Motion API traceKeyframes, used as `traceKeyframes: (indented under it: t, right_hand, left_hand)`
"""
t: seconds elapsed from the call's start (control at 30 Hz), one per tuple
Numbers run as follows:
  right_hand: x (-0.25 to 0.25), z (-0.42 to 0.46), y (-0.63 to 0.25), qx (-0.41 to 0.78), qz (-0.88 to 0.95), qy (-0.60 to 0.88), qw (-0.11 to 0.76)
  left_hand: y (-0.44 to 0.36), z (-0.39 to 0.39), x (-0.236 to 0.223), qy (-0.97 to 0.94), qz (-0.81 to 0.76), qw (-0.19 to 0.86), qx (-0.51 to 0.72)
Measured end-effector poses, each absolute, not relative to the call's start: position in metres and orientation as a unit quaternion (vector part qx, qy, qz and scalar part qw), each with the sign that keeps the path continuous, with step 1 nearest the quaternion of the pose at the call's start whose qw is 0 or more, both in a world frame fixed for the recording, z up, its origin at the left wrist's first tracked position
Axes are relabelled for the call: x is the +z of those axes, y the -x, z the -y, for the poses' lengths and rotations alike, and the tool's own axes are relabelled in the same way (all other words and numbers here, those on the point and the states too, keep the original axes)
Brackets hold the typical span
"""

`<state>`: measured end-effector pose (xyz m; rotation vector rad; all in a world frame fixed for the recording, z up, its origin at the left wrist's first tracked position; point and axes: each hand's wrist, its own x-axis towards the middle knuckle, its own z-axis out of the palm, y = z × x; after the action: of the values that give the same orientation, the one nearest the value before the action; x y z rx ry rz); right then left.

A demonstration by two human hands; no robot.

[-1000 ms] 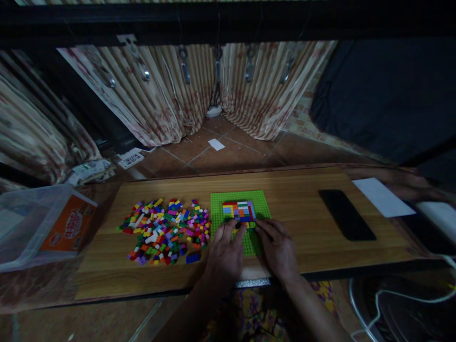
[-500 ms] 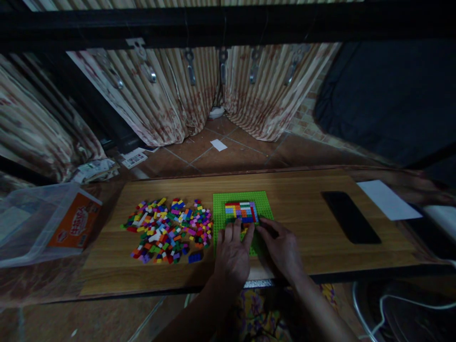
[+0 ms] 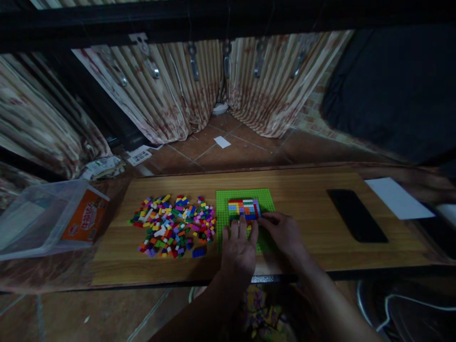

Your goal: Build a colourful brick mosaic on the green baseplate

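A green studded baseplate (image 3: 223,199) lies on the wooden board, with a block of colourful toy bricks (image 3: 245,208) built up on it. My left hand (image 3: 239,247) rests over the near part of the plate, fingers stretched and apart, fingertips at the near edge of the bricks. Thumb and index of my right hand (image 3: 285,232) come together at the bricks' near right corner. Whatever may be between those fingertips is too small to make out. Left of the plate spreads a pile of loose bricks (image 3: 171,225), with a larger blue brick (image 3: 199,252) near it.
On the wooden board's (image 3: 299,190) right side lies a black phone-like slab (image 3: 357,216), beside a white sheet (image 3: 399,198). At the far left stands a clear plastic box (image 3: 39,213) with an orange label. Striped curtains (image 3: 199,90) hang beyond the board.
The view has shifted slightly, so things sit a little further right. My left hand stays on the plate. My right fingertips remain at the bricks' right side, with little visible movement.
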<state>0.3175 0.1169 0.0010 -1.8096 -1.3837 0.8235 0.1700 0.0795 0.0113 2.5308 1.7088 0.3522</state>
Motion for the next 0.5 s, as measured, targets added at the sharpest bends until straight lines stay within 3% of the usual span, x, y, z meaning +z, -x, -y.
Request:
traceKeyframes:
  t: [0.2, 0.5]
  right_hand:
    - [-0.003, -0.121, -0.323, 0.34, 0.516, 0.69, 0.378]
    - [-0.003, -0.102, -0.334, 0.323, 0.472, 0.663, 0.482]
  left_hand:
    - [-0.172, -0.078, 0.015, -0.818, -0.564, 0.023, 0.112]
    - [-0.125, -0.042, 0.032, -0.806, -0.542, 0.074, 0.226]
